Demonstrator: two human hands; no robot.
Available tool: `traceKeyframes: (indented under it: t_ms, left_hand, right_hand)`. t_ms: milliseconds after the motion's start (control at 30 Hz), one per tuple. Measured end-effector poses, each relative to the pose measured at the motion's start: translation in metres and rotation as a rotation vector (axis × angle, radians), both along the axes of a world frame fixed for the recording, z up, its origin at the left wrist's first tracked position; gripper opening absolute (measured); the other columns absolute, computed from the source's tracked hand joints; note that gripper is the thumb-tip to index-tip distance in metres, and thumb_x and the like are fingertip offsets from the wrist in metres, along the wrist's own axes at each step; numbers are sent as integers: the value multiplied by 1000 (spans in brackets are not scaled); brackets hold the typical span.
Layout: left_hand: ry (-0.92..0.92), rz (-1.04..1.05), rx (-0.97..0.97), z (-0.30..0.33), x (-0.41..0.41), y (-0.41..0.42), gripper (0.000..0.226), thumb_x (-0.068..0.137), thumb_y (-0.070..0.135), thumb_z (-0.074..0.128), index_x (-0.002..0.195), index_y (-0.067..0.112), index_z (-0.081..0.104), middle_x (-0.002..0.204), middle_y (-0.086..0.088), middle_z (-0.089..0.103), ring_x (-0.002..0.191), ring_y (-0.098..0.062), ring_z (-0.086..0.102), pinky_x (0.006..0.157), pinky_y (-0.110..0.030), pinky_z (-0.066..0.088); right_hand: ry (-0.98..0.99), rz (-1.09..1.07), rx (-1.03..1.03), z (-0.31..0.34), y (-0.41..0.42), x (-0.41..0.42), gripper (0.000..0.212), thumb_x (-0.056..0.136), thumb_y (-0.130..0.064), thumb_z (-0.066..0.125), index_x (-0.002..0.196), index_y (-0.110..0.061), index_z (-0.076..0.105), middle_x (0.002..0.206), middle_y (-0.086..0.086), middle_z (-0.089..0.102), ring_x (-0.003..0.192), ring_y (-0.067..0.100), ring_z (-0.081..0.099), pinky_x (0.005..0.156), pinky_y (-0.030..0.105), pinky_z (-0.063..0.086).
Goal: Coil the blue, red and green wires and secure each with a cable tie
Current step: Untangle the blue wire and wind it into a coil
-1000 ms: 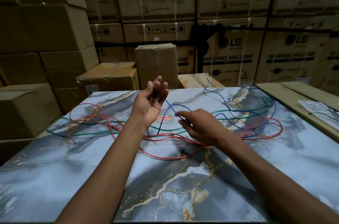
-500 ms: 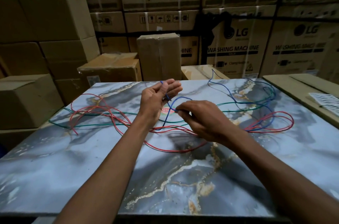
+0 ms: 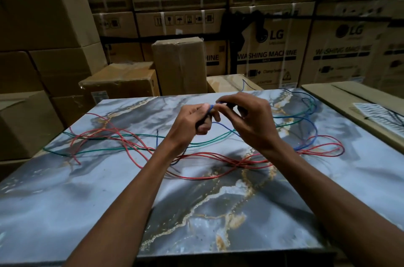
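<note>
Head view: blue wire (image 3: 227,128) between fingers (image 3: 206,106).

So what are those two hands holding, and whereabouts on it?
Both hands hold the blue wire. The left hand and right hand pinch it near a raised bend, between their fingertips; the rest trails over the table.

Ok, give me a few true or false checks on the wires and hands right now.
1. Both hands hold the blue wire. True.
2. The red wire is coiled and tied. False: it lies loose across the table.
3. The green wire is in the left hand. False: it lies on the table.
4. The right hand pinches blue wire beside the left fingers. True.
5. No wire is coiled yet. True.
</note>
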State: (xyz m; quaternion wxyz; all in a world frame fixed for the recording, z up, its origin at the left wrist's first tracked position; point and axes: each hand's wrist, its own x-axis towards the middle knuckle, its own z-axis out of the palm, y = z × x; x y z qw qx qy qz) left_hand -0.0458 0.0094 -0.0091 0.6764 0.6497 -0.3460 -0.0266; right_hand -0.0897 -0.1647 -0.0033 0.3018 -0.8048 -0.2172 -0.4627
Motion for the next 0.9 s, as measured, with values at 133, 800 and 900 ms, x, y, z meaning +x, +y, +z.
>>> traceKeyframes:
  t_ms: [133, 800, 900]
  left_hand:
    - [171, -194, -56, 7, -5, 5, 37, 101, 28, 37, 74, 9, 52, 50, 6, 30, 49, -10, 17, 55, -33, 9]
    - [602, -575, -768, 13, 20, 30, 48, 110, 27, 24, 82, 12, 59, 51, 4, 43, 40, -8, 33, 50, -21, 33]
    - [595, -327, -844, 16, 19, 30, 40, 109, 25, 31, 96, 6, 64, 56, 8, 51, 43, -5, 45, 50, -20, 42]
  right_hand:
    - [-19, 105, 178, 14, -4, -4, 15, 85, -22, 83, 95, -11, 80, 84, -6, 74, 67, -1, 61, 59, 18, 45]
    - [557, 143, 70, -3, -40, 11, 21, 98, -27, 67, 102, -11, 81, 71, -2, 72, 61, -10, 60, 57, 6, 39]
    - [514, 79, -127, -5, -29, 11, 22, 100, -27, 65, 115, -17, 77, 69, -9, 71, 55, -9, 58, 56, 10, 38]
